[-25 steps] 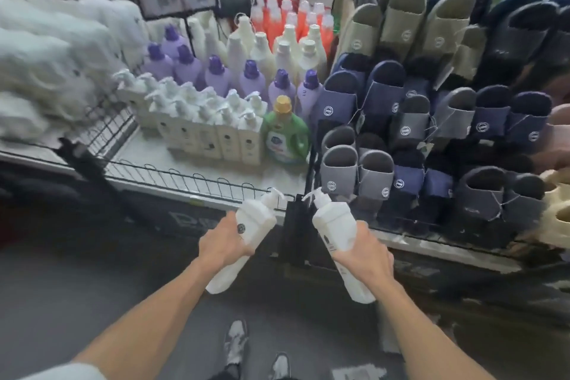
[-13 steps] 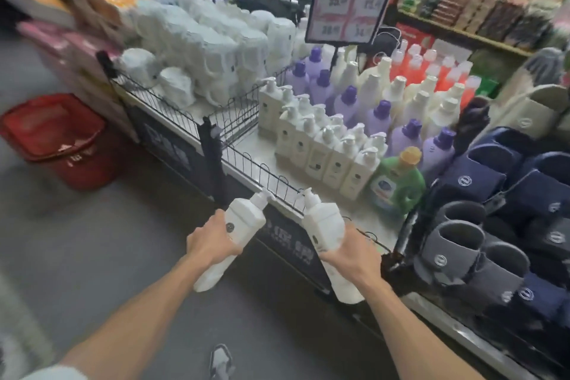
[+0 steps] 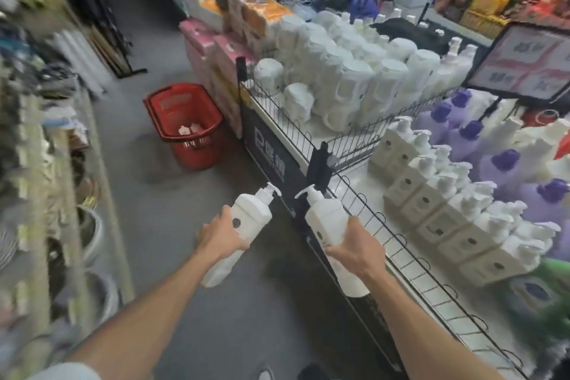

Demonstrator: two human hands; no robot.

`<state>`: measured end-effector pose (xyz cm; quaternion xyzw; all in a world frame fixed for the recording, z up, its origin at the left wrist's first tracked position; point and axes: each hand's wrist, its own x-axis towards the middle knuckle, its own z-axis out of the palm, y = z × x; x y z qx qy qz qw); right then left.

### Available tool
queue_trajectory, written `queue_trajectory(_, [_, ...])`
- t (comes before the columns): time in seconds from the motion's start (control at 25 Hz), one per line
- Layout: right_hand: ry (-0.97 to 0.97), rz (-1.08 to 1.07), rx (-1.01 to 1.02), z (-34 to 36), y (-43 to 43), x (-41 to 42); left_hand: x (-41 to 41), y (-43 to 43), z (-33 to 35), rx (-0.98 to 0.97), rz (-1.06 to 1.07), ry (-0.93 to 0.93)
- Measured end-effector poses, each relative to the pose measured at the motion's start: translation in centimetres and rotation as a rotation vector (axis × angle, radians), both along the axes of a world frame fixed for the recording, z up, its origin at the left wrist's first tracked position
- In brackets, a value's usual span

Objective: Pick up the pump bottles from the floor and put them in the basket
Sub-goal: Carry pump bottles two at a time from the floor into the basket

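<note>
My left hand (image 3: 220, 236) grips a white pump bottle (image 3: 246, 216) around its middle, pump head pointing up and away. In my right hand (image 3: 354, 245) is a second white pump bottle (image 3: 324, 219), held the same way beside the wire shelf edge. Both bottles are held out in front of me above the grey floor. A red basket (image 3: 200, 148) stands on the floor further down the aisle, against the shelf base. White pump heads show inside it.
A wire-railed display shelf (image 3: 364, 194) runs along my right, loaded with boxed white pump bottles (image 3: 447, 203), purple-capped bottles (image 3: 505, 163) and white packs (image 3: 339, 80). A blurred rack (image 3: 46, 194) of goods lines the left. Grey floor (image 3: 160, 194) lies between them.
The view has swung left along the aisle. The basket now lies ahead, nearer the middle of the view. Both hands keep their hold on the bottles.
</note>
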<state>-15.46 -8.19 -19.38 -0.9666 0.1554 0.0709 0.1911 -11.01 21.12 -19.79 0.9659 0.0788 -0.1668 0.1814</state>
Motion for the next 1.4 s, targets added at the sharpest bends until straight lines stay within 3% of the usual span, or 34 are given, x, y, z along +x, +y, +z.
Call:
queue_trajectory(0.28, [0.014,0.219,-0.008,0.8,7.0,11.8,5.9,7.4,-0.8,0.035,0.202,0.004])
queue_trajectory(0.68, [0.039,0.367,-0.018,0.5,14.4,29.8,18.3,14.2,-0.8,0.037,0.399,0.011])
queue_trajectory(1.4, [0.119,0.406,-0.049,-2.0,37.9,51.3,37.0,37.2,-2.4,0.044,0.458,0.056])
